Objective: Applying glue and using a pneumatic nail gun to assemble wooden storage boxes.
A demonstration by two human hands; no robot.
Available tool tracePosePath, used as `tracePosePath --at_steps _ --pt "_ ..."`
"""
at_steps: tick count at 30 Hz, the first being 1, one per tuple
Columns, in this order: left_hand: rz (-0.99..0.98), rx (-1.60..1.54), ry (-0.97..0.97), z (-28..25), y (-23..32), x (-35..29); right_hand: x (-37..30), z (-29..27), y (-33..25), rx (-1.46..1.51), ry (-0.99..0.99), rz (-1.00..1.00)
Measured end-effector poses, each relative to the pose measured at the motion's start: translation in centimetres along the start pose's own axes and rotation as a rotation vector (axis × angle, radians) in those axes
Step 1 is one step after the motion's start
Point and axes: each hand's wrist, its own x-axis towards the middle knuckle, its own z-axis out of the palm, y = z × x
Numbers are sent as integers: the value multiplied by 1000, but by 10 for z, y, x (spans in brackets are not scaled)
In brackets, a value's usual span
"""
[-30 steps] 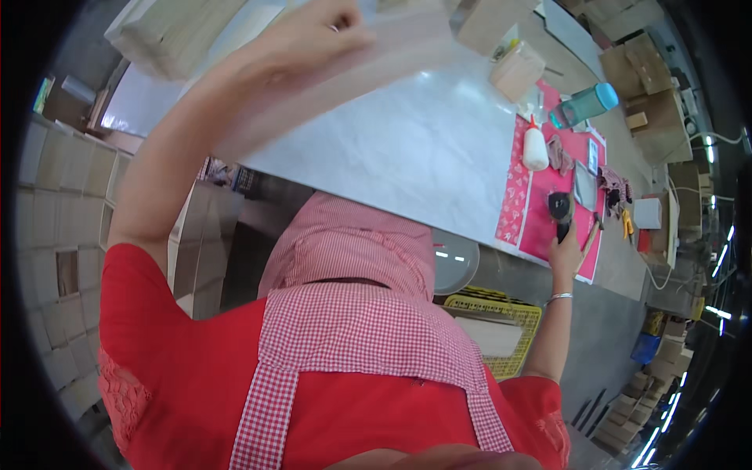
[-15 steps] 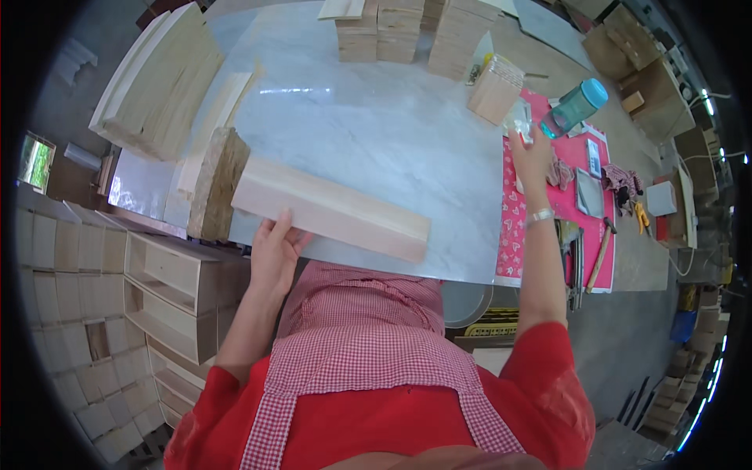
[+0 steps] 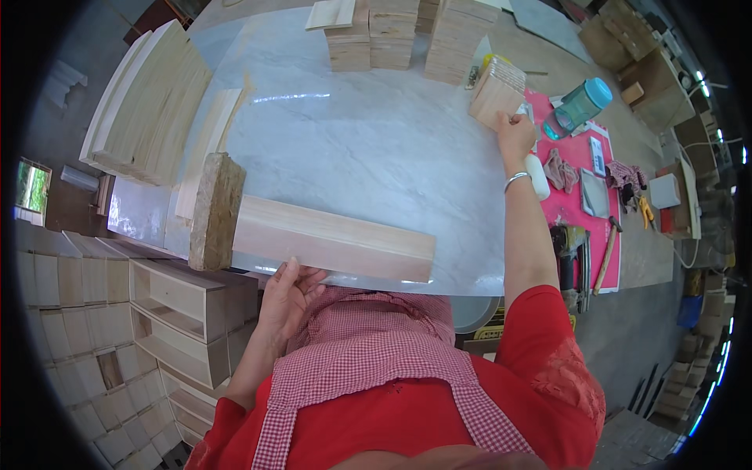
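A long pale wooden board [image 3: 333,239] with a lengthwise step lies along the table's near edge. Its left end meets a thick, rough-sided wooden block [image 3: 215,211]. My left hand [image 3: 288,299] is at the board's near edge, thumb tip against it, fingers loosely curled and apart. At the right my right hand [image 3: 515,137] reaches to a stack of small wooden pieces [image 3: 496,92]. Its fingers pinch the near corner of the stack; how many pieces they grip is hidden. Beside that wrist lies a white bottle [image 3: 538,177].
Tall stacks of wooden boards [image 3: 149,110] stand at the left, with wooden stacks [image 3: 392,35] along the back. A pink mat [image 3: 576,205] at right carries a blue water bottle [image 3: 578,108], cloths and a hammer [image 3: 607,254]. Drawer boxes [image 3: 168,301] are piled lower left.
My right hand has moved left and slightly back from the pink mat to the small wooden stack. My left hand has slipped lower along the long board's near edge.
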Motion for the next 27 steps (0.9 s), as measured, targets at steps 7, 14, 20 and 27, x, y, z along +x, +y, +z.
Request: tracePosePath --at_steps 7,14,20,27 --pt "-32 -11 -163 -12 -13 -13 -49 -49 -13 333 -221 -85" --pt "42 491 -426 35 -11 -24 -93 -94 -2 318 -245 -152" --pt "744 1230 -663 94 -16 -5 -172 -127 -12 55 -268 -432" --pt "1385 1683 -592 117 -28 34 -202 -169 -8 266 -67 -625"
